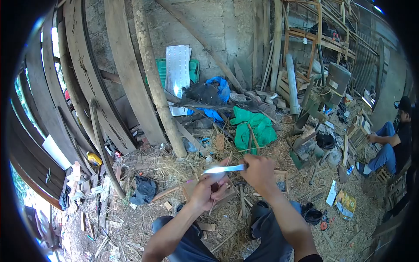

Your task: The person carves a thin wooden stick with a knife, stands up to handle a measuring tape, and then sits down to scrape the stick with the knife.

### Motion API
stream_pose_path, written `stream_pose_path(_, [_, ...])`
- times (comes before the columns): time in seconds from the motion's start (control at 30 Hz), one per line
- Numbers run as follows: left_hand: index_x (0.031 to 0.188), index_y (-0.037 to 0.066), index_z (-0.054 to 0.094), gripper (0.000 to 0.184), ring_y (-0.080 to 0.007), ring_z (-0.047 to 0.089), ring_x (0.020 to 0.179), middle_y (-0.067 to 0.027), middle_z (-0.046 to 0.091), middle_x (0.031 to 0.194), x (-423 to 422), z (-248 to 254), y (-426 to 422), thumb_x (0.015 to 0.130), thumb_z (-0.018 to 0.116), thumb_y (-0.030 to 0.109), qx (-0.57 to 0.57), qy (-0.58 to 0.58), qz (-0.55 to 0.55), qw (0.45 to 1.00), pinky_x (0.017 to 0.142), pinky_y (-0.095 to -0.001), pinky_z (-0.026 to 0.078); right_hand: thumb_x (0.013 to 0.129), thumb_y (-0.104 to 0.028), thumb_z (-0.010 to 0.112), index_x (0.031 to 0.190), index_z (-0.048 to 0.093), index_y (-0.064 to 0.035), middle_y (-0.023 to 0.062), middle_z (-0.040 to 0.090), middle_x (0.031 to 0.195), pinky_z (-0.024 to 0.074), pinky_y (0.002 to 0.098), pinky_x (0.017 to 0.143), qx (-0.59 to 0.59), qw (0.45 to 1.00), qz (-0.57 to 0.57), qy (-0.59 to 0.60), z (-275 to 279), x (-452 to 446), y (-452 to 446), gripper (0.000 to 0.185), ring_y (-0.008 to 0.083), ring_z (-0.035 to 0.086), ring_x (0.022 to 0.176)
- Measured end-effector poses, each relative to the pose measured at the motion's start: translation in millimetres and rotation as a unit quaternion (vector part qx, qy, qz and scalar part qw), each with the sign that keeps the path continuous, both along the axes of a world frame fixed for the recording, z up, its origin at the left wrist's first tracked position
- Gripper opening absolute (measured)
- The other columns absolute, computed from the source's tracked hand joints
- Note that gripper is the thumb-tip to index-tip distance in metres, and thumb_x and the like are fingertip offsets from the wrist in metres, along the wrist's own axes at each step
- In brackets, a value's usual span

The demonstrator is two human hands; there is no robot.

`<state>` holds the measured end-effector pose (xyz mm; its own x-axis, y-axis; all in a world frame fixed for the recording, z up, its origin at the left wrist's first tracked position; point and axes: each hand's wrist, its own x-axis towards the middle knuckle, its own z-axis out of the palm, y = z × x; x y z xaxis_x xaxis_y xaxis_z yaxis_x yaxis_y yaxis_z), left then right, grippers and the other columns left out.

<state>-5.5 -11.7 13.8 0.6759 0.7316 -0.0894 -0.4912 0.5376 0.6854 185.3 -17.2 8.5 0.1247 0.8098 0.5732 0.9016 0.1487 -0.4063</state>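
My right hand [258, 174] is closed round the handle of a knife [231, 168], whose bright blade points left. In my left hand [208, 191], the fingers are curled round a thin light strip [228, 159] that sticks up past the blade. The blade lies across the top of my left hand, near the thumb, and glare hides part of it. Below my hands, between the knees, a wooden block [224, 199] rests low near the ground. Just right of my right hand, a small wooden box [281, 180] stands on the ground.
A green sheet [253, 129] lies ahead, beside a blue tarp [218, 114]. A black bag [144, 190] is at the left, and a metal machine [321, 96] stands front right. Another person [395, 142] sits at the far right. Wood scraps and straw litter the ground.
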Motion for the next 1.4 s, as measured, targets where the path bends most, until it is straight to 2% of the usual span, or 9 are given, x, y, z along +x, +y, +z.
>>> stream_pose_path(0.33, [0.140,0.009,0.037,0.045,-0.0053,0.032,0.044,0.0009,0.037,0.072,0,5,-11,0.095,0.046,0.014,0.046,0.031,-0.043,0.998,0.039,-0.0191,0.024,0.072,-0.019,0.066,0.068,0.066,-0.0101,0.0136,0.062,0.059,0.0489,0.0436,0.053,0.017,0.977,-0.211,-0.040,-11,55,25,0.010,0.0331,0.062,0.054])
stream_pose_path(0.53, [0.137,0.013,0.040,0.042,-0.0060,0.031,0.042,-0.0003,0.039,0.072,6,-2,-1,0.096,0.046,0.015,0.001,0.028,0.001,1.000,0.035,-0.0200,0.022,0.071,-0.018,0.066,0.063,0.063,-0.0097,0.0130,0.060,0.057,0.0468,0.0439,0.051,0.033,0.999,0.003,-0.036,0,12,3,0.011,0.0335,0.060,0.054])
stream_pose_path(0.63, [0.124,0.009,0.046,0.030,-0.0059,0.031,0.041,-0.0006,0.041,0.072,9,-2,-3,0.095,0.048,0.015,0.005,0.065,0.014,0.998,0.035,-0.0207,0.021,0.065,-0.014,0.070,0.066,0.065,-0.0118,0.0096,0.063,0.061,0.0446,0.0442,0.054,-0.003,0.996,-0.077,-0.040,-11,24,16,0.006,0.0312,0.061,0.058])
stream_pose_path(0.87, [0.130,0.007,0.045,0.035,-0.0049,0.031,0.045,-0.0003,0.039,0.073,6,1,5,0.095,0.048,0.014,-0.016,0.055,0.019,0.998,0.037,-0.0198,0.022,0.072,-0.019,0.067,0.066,0.066,-0.0080,0.0143,0.061,0.057,0.0496,0.0416,0.053,-0.012,0.987,-0.139,-0.076,-16,31,27,0.012,0.0316,0.063,0.057])
stream_pose_path(0.93, [0.133,0.006,0.043,0.039,-0.0047,0.032,0.045,-0.0001,0.042,0.072,1,9,-2,0.095,0.047,0.014,0.036,0.074,-0.029,0.996,0.037,-0.0203,0.025,0.073,-0.020,0.066,0.067,0.066,-0.0072,0.0155,0.061,0.058,0.0506,0.0413,0.055,-0.056,0.950,-0.289,-0.107,-29,64,40,0.013,0.0316,0.064,0.058])
stream_pose_path(1.03, [0.135,0.004,0.042,0.041,-0.0044,0.033,0.047,-0.0004,0.043,0.074,4,7,-8,0.095,0.047,0.013,0.092,0.096,0.014,0.991,0.039,-0.0191,0.026,0.072,-0.020,0.066,0.067,0.066,-0.0084,0.0167,0.061,0.058,0.0508,0.0416,0.056,-0.021,0.953,-0.294,-0.065,-27,92,34,0.013,0.0328,0.063,0.058])
stream_pose_path(1.17, [0.133,0.004,0.044,0.039,-0.0043,0.034,0.047,-0.0009,0.045,0.075,3,-6,3,0.096,0.047,0.014,0.101,0.127,0.079,0.984,0.041,-0.0183,0.027,0.072,-0.021,0.067,0.066,0.065,-0.0100,0.0162,0.060,0.057,0.0503,0.0421,0.056,-0.007,0.987,-0.162,-0.002,-14,42,14,0.012,0.0335,0.063,0.058])
stream_pose_path(1.23, [0.131,0.003,0.046,0.037,-0.0039,0.034,0.047,-0.0011,0.047,0.076,5,-7,5,0.096,0.047,0.014,0.129,0.127,0.087,0.980,0.041,-0.0185,0.027,0.071,-0.020,0.067,0.067,0.065,-0.0104,0.0154,0.060,0.058,0.0496,0.0432,0.055,0.011,1.000,-0.001,-0.029,-6,13,6,0.010,0.0337,0.062,0.058])
stream_pose_path(1.4, [0.128,0.003,0.050,0.035,-0.0028,0.035,0.048,0.0001,0.048,0.074,7,-9,1,0.095,0.051,0.014,0.139,0.140,0.091,0.976,0.041,-0.0178,0.028,0.071,-0.019,0.066,0.070,0.066,-0.0089,0.0155,0.063,0.063,0.0501,0.0441,0.057,-0.051,0.997,-0.038,-0.043,-14,16,25,0.011,0.0339,0.064,0.061])
